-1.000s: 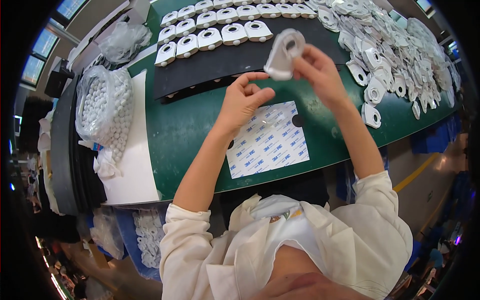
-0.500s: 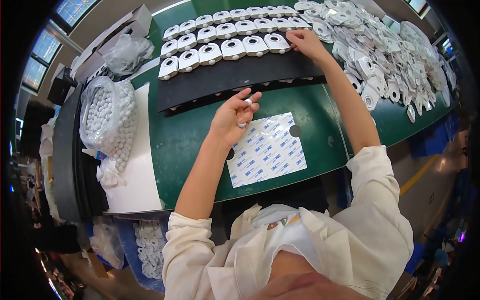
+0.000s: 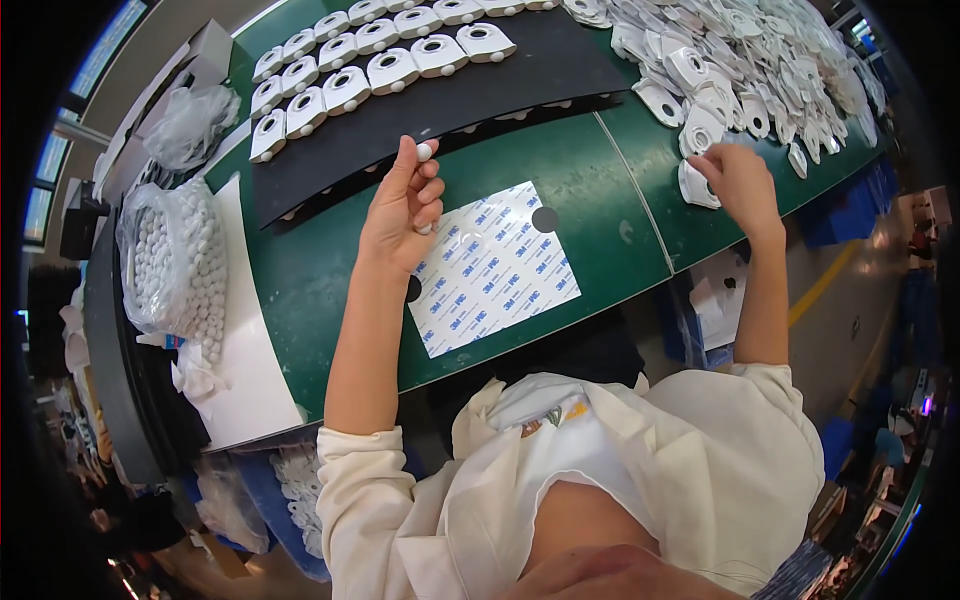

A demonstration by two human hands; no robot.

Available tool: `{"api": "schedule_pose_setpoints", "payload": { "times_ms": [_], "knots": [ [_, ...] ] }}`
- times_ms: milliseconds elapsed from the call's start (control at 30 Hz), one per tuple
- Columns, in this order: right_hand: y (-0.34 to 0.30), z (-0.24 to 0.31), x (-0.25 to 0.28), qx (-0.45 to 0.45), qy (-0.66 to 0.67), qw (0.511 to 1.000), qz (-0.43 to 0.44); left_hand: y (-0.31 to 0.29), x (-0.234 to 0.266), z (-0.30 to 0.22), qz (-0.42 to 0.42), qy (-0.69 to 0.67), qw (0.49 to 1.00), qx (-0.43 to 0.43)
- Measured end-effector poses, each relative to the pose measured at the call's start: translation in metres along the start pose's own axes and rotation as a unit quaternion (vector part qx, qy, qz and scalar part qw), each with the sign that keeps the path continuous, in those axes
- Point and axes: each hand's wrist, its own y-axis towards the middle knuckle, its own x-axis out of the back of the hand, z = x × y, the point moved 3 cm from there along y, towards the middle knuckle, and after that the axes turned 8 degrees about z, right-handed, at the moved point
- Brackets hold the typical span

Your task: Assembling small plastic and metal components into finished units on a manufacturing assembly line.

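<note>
My left hand (image 3: 402, 210) is raised over the green table, its fingers curled. A small white ball (image 3: 424, 151) is pinched at the thumb and index finger, and another shows lower down by the curled fingers. My right hand (image 3: 742, 188) bends down at the near edge of the pile, its fingertips on a white plastic part (image 3: 697, 188) with a rounded end; how firmly they grip is partly hidden. Beyond my left hand, rows of similar white parts (image 3: 390, 72) with round holes and balls at their ends stand on a black board (image 3: 470, 108).
A heap of loose white parts (image 3: 720, 75) covers the far right. A printed white sheet (image 3: 495, 268) lies on the green table (image 3: 330, 330) before me. At left are a clear bag of white balls (image 3: 172, 262), a white board (image 3: 255, 385) and stacked black boards (image 3: 140, 380).
My right hand has left the end of the rows and come nearer, down to the heap's near edge. My left hand has turned, bringing one ball up to the thumb and fingertip. The view has shifted.
</note>
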Motion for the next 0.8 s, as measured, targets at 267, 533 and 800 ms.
{"api": "schedule_pose_setpoints", "payload": {
  "times_ms": [267, 533, 800],
  "knots": [
    [-0.040, 0.036, -0.034, 0.120, 0.172, 0.976, -0.063, -0.003, -0.005, -0.001, 0.038, 0.037, 0.998, -0.046],
    [-0.032, 0.065, -0.043, 0.189, 0.244, 0.949, -0.070, -0.003, -0.005, 0.000, 0.037, 0.070, 0.996, -0.047],
    [-0.023, 0.081, -0.019, 0.232, 0.133, 0.963, -0.033, -0.003, -0.008, 0.000, 0.050, 0.098, 0.993, -0.039]
  ]
}}
